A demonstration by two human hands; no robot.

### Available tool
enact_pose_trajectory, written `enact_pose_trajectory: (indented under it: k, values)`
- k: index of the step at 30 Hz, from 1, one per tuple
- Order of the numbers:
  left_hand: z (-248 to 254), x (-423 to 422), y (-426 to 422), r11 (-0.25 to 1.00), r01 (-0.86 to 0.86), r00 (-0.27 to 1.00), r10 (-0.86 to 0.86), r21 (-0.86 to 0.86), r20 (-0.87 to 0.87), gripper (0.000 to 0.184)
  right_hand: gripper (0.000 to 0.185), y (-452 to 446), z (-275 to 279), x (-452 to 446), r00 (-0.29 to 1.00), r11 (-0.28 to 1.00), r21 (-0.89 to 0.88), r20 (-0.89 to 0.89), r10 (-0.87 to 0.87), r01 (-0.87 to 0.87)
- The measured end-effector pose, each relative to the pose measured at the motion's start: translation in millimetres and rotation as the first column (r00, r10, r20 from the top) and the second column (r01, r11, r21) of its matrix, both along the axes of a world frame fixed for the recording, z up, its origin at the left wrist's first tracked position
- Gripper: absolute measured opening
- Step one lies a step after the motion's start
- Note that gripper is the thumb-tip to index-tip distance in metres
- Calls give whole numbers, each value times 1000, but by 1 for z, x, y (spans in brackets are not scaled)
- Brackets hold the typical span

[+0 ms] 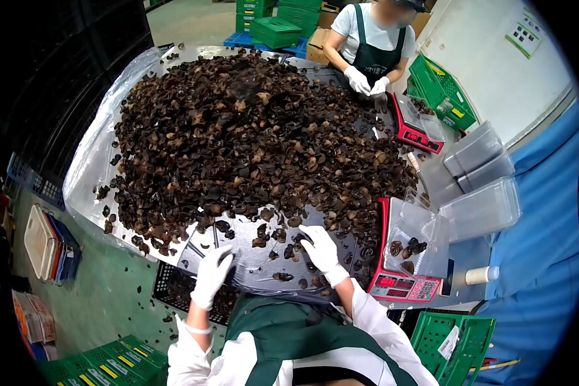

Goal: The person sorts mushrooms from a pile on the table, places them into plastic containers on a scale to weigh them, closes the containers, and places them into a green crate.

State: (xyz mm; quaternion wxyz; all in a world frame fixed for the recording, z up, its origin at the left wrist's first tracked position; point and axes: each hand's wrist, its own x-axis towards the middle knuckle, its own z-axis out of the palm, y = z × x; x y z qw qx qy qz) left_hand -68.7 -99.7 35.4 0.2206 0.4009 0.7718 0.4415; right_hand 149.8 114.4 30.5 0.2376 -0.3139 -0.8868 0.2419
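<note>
A broad heap of dark brown wood ear mushrooms [238,135] covers most of the table in front of me. My left hand [212,275], in a white glove, hovers over the table's near edge with its fingers apart and nothing visible in them. To its right, my gloved right hand [320,251] reaches toward a few loose mushrooms [293,251], thumb and fingers spread. Whether its fingertips touch a piece is hard to tell. More single mushrooms [282,276] lie scattered on the grey sheet between my hands.
A red scale [402,286] at right bears a clear plastic box [418,231] with some mushrooms. Clear boxes [482,209] stand beyond. Across the table, a gloved co-worker [370,48] stands by a second red scale [420,138]. A black crate [167,286] sits below the near edge.
</note>
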Motion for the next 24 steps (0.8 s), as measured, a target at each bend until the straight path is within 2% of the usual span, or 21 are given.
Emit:
enact_pose_trajectory:
  k: [2,3,4,6,7,8,9,10,11,12,14,15,16,18,19,20,21,22,23,24]
  values:
    - [-19,-2,27,999,33,997,-32,7,-69,21,31,-4,-17,-10,977,1000,-15,211,-10,14]
    - [-23,1,39,999,43,996,-43,2,-72,22,27,-2,-29,-10,976,997,74,218,-25,9]
    - [-26,6,50,999,53,996,-53,-1,-76,24,27,1,-40,-6,975,997,76,220,-39,23]
    - [-35,16,66,997,72,980,-69,8,-186,31,22,4,-47,5,987,942,-332,-128,-98,51]
    - [-47,19,72,994,111,965,-104,16,-242,39,19,8,-50,14,970,835,-549,-187,-154,27]
    - [-48,23,76,987,144,945,-117,70,-306,40,19,6,-42,24,968,835,-549,-180,-173,47]
    - [-50,26,80,987,155,913,-127,42,-387,41,23,0,-26,33,895,542,-833,-321,-310,-112]
    - [-52,29,83,987,163,875,-138,14,-463,41,27,-5,-16,44,786,179,-925,-380,-487,-336]
    - [-56,30,84,989,148,876,-124,15,-466,40,32,-8,-16,56,727,131,-890,-435,-531,-437]
    - [-60,28,84,986,142,887,-89,83,-454,34,33,-12,-15,68,696,92,-884,-422,-582,-459]
    - [-58,23,80,977,163,951,-119,135,-286,22,34,-19,-9,87,661,100,-868,-440,-608,-486]
    - [-56,18,77,977,175,967,-149,118,-204,21,32,-20,-11,92,670,155,-888,-432,-604,-433]
    - [-54,14,73,970,195,981,-189,147,-52,23,29,-19,-13,96,693,200,-920,-387,-608,-338]
    - [-57,9,62,967,159,975,-185,200,119,27,23,-14,-6,102,805,388,-907,-353,-477,-167]
    - [-62,5,55,974,144,924,-197,178,329,27,14,-13,2,104,844,387,-922,-207,-494,0]
    - [-60,1,47,988,120,804,-157,101,574,26,14,-18,6,104,839,384,-923,-208,-503,2]
    - [-52,3,41,994,60,745,-107,94,659,26,13,-23,8,102,909,662,-733,-153,-387,158]
    - [-45,4,35,997,-3,675,-58,81,736,27,14,-27,8,101,955,867,-436,-50,-292,242]
    - [-44,3,28,997,-35,620,-30,66,784,24,22,-31,6,105,971,914,-332,32,-237,234]
    - [-46,3,23,997,-37,622,-26,63,782,24,21,-40,6,105,965,940,-224,117,-236,257]
